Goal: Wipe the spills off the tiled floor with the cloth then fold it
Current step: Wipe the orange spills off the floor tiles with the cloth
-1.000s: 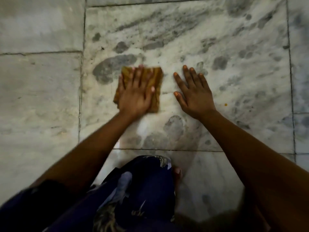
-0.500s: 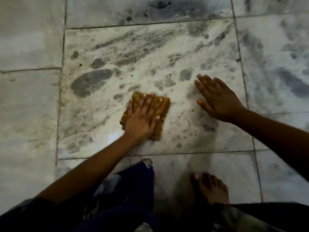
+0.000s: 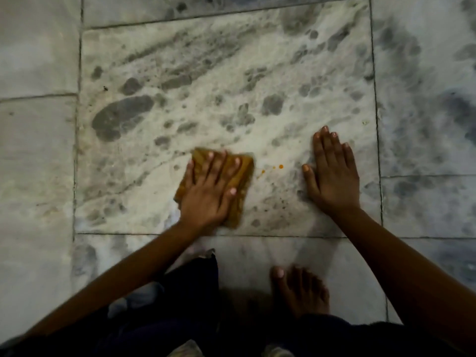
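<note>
1. Cloth [image 3: 240,176]: ochre, folded flat, lying on the tiled floor [image 3: 231,73] near the lower grout line.
2. Left hand [image 3: 206,191]: fingers spread, pressing the cloth down.
3. Right hand [image 3: 332,176]: flat on the bare tile, fingers straight, holding nothing.
4. Orange spill spots [image 3: 280,166]: between cloth and right hand.

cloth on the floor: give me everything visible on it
The cloth is mustard-yellow fabric with faint ribbed lines, looking folded into a rough rectangle and slightly skewed. It lies flat on the marble floor tile, near the tile's lower edge. The left hand presses on it with spread, straight fingers, covering much of its left and middle; the right and lower edges show. Small orange spots sit on the tile just right of it, not touching. The right hand rests on the tile, apart from it.
</note>
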A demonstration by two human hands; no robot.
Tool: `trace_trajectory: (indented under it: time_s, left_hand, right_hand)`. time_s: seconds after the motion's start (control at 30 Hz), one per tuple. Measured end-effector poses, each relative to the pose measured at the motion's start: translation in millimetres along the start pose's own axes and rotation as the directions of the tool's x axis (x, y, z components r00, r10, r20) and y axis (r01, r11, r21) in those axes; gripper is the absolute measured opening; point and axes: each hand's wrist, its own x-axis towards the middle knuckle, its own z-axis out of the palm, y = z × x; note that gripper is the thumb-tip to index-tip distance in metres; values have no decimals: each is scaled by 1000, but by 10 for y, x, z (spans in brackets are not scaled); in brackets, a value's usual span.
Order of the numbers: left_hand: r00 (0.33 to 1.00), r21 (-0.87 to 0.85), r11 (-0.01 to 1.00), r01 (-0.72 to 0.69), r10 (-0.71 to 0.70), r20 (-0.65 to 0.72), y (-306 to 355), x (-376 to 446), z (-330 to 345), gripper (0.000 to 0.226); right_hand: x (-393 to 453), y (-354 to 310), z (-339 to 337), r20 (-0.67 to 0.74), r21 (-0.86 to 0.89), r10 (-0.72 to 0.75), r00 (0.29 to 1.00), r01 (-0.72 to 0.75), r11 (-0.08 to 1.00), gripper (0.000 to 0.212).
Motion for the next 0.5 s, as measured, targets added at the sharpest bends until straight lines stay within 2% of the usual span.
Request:
trace_trajectory:
  time_s: [0.17,0.27,0.33,0.4,0.5]
  left_hand:
    - [967,-54,966,251,-253,-32,-315,877,-185,59]
    - [950,-97,948,302,-308,-53,-35,877,-119,60]
    - [973,-95,973,212,-219,-73,380,543,-2,60]
    - [997,-78,996,45,-50,-65,723,145,92,58]
    - [995,-80,992,-99,97,-35,686,38,96,55]
  right_hand:
    - [-9,-3,1,-23,-10,-14,1000,14,1000,64]
    - [6,-24,-50,-21,47,-24,999,25,999,63]
    - [-44,29,-80,-40,69,-28,999,31,997,61]
    - [-148,154,-95,-59,52,52,997,-49,997,62]
    - [-287,312,-75,-44,24,187,981,-186,982,66]
